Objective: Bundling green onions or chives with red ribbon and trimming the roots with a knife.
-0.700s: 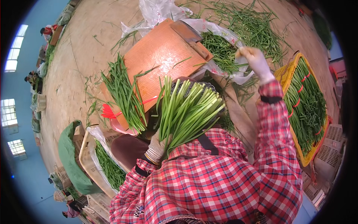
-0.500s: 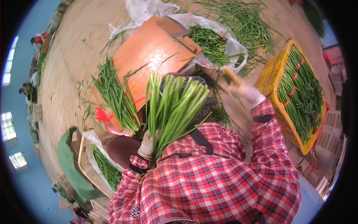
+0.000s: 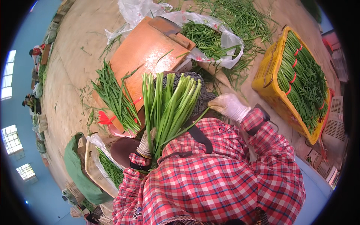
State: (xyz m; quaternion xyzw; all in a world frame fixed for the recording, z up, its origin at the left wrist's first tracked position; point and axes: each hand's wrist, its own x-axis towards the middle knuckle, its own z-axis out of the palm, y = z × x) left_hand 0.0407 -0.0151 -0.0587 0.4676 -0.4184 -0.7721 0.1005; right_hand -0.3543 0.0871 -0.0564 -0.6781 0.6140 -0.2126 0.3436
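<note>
One big bunch of green stalks (image 3: pixel 170 108) is by the person's chest, and the left hand (image 3: pixel 144 145) squeezes it. The right hand (image 3: pixel 228 106) pinches one long stalk's (image 3: pixel 195 122) end. Past the bunch, green leaves (image 3: pixel 113 93) lie partly on an orange board (image 3: pixel 131 50). A yellow crate (image 3: pixel 268 77) sits to the right.

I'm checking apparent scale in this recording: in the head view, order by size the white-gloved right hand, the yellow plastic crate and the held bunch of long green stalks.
Largest to smallest:
1. Yellow plastic crate
2. Held bunch of long green stalks
3. White-gloved right hand
</note>
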